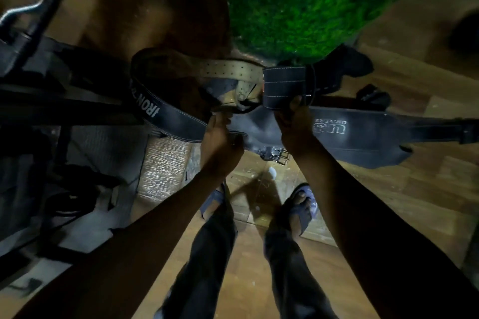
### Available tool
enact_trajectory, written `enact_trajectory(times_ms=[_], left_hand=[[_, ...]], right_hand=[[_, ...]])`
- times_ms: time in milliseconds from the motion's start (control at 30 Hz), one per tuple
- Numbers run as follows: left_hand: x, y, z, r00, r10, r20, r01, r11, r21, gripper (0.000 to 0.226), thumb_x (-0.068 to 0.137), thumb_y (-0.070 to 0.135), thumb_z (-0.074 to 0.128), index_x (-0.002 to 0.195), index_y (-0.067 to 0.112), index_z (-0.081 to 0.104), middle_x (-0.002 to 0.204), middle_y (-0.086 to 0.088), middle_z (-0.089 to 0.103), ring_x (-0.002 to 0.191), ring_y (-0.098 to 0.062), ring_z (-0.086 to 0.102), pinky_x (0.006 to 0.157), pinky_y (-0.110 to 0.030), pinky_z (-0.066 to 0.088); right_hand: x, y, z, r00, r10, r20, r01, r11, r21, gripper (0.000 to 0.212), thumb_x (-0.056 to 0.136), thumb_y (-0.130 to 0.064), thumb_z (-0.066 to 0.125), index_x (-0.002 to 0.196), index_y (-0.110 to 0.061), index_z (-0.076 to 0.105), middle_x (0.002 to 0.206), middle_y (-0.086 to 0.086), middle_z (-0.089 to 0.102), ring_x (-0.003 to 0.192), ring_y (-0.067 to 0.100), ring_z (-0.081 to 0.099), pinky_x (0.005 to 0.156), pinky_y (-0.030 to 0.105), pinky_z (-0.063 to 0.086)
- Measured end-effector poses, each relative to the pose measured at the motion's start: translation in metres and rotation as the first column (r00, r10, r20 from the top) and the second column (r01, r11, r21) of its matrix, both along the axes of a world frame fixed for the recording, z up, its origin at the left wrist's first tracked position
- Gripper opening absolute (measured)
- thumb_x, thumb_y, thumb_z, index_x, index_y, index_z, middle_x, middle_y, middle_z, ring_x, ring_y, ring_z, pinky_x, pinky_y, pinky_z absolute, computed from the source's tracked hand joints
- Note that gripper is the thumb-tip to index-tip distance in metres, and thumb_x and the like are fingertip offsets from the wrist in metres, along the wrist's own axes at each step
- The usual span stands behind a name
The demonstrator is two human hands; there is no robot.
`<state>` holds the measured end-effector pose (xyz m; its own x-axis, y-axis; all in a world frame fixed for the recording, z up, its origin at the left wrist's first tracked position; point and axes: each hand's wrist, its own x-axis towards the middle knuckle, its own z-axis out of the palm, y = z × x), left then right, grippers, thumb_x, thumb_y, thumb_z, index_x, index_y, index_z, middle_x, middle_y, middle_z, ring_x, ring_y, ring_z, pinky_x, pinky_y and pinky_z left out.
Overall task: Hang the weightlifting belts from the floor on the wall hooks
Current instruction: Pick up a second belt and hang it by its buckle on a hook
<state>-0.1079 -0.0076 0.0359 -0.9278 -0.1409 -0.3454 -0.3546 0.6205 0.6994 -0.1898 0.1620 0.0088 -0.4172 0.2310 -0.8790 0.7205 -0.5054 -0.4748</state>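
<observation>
A black belt lettered IRON (166, 116) curls in a loop at centre left, its tan perforated inner strap (228, 71) across the top. My left hand (220, 142) is closed on this belt's lower end. My right hand (295, 124) grips the bottom edge of a black stitched belt section (285, 88) held upright. Under both lies a wide black belt with white US lettering (363, 137), stretching to the right, with a metal buckle (274, 155) near my hands. No wall hooks are in view.
Dark gym machine frames and a curved chrome bar (23, 11) crowd the left side. A green turf strip (311, 0) runs away at the top. Wooden floor (414, 202) lies to the right and below, where my sandalled feet (303, 204) stand. Dark items (373, 97) lie beyond the belts.
</observation>
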Motion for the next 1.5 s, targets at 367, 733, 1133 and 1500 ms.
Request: enact_trajectory(times_ms=[367, 733, 1133, 1500], left_hand=[[0.003, 0.007, 0.255, 0.988, -0.15, -0.031, 0.151, 0.989, 0.01, 0.099, 0.065, 0.035, 0.082, 0.148, 0.004, 0.039, 0.141, -0.019, 0.055, 0.129, -0.034, 0.049, 0.108, -0.043, 0.044], [0.021, -0.021, 0.469, 0.984, 0.151, 0.091, -0.176, 0.825, 0.536, 0.046, 0.067, 0.002, 0.091, 0.108, -0.004, 0.072, 0.103, -0.014, 0.077, 0.091, -0.02, 0.075, 0.081, -0.036, 0.062], [-0.057, -0.077, 0.638, 0.839, 0.381, 0.388, -0.351, -0.165, 0.922, 0.047, 0.083, 0.029, 0.075, 0.117, -0.003, 0.069, 0.127, -0.022, 0.068, 0.123, -0.039, 0.064, 0.109, -0.056, 0.047], [-0.099, -0.115, 0.767, 0.814, 0.564, 0.138, -0.077, -0.132, 0.988, 0.018, 0.08, -0.002, 0.056, 0.064, 0.002, 0.064, 0.063, -0.012, 0.066, 0.059, -0.026, 0.064, 0.067, -0.034, 0.06]], right_hand=[[0.058, -0.013, 0.277, 0.995, -0.066, -0.08, 0.057, 0.992, -0.109, 0.014, 0.101, -0.023, 0.06, 0.108, -0.011, 0.063, 0.094, 0.007, 0.066, 0.079, 0.022, 0.061, 0.054, 0.027, 0.052], [0.094, -0.019, 0.542, 0.744, 0.601, -0.292, -0.539, 0.798, 0.269, 0.052, 0.088, -0.053, 0.072, 0.128, -0.019, 0.069, 0.113, -0.012, 0.071, 0.113, 0.011, 0.063, 0.099, 0.04, 0.05], [0.123, -0.045, 0.646, 0.538, 0.748, -0.388, -0.743, 0.638, 0.2, 0.057, 0.083, -0.017, 0.082, 0.132, -0.007, 0.054, 0.116, -0.013, 0.062, 0.115, 0.011, 0.056, 0.11, 0.025, 0.036], [0.1, -0.012, 0.591, 0.203, 0.979, -0.001, -0.866, 0.181, 0.466, 0.017, 0.087, 0.013, 0.065, 0.088, -0.001, 0.075, 0.078, 0.012, 0.071, 0.066, 0.021, 0.063, 0.052, 0.02, 0.048]])
